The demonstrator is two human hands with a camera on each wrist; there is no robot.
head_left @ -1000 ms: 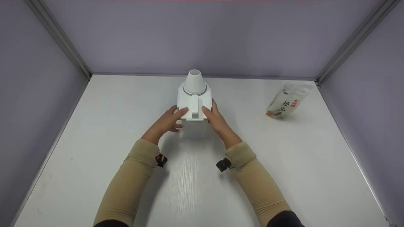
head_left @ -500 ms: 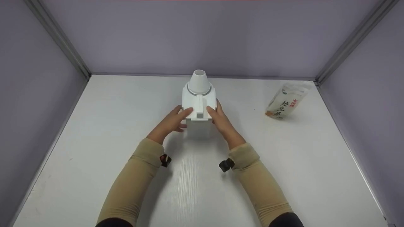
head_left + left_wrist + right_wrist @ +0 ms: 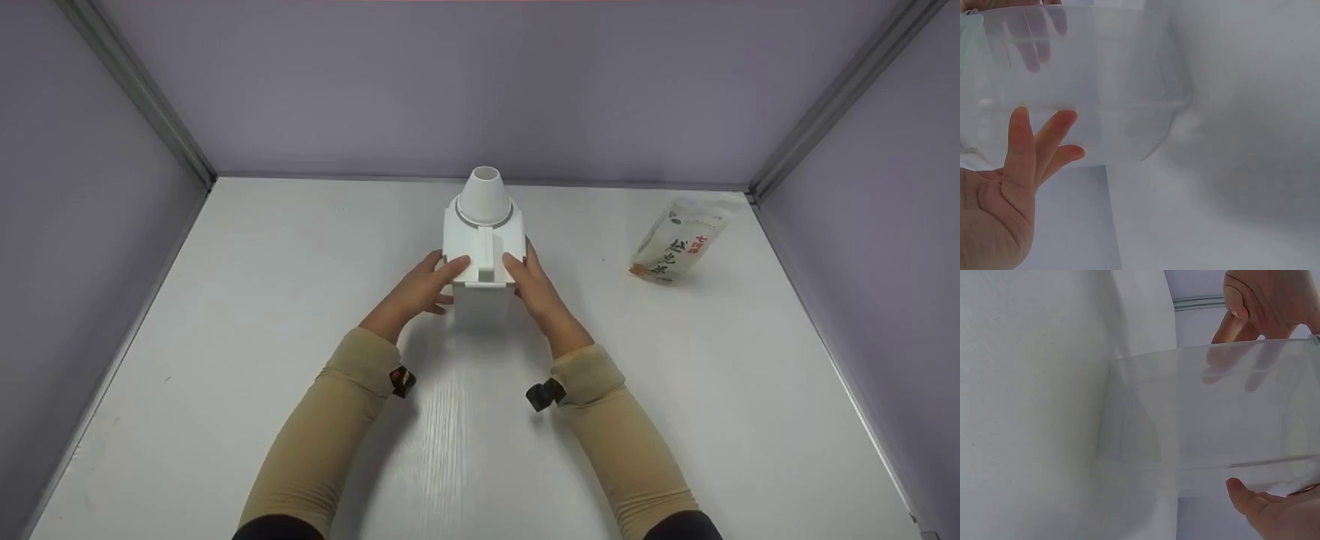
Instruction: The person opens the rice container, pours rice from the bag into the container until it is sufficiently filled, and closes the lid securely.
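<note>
I have one container [image 3: 486,247] at the rear centre of the worktop [image 3: 225,360]; I cannot tell whether its base touches the surface. Its long axis is upright, with the single tapered cone [image 3: 484,196] pointing up on the far side and one straight ridge [image 3: 486,264] running toward the operator side. The lid [image 3: 463,236] is opaque white; the box-shaped body [image 3: 1123,73] is translucent, smooth and plastic-looking. Both grips are bare hands holding the container: left grip [image 3: 421,291] and right grip [image 3: 541,296], thumbs on the lid, fingers along opposite sides. Two tan sleeves [image 3: 319,435] carry one black wrist unit [image 3: 403,381] each. One printed bag [image 3: 679,240], partly clear, is well apart at rear right. Three smooth purple-grey panels [image 3: 480,90] enclose the white, faintly grained worktop.
</note>
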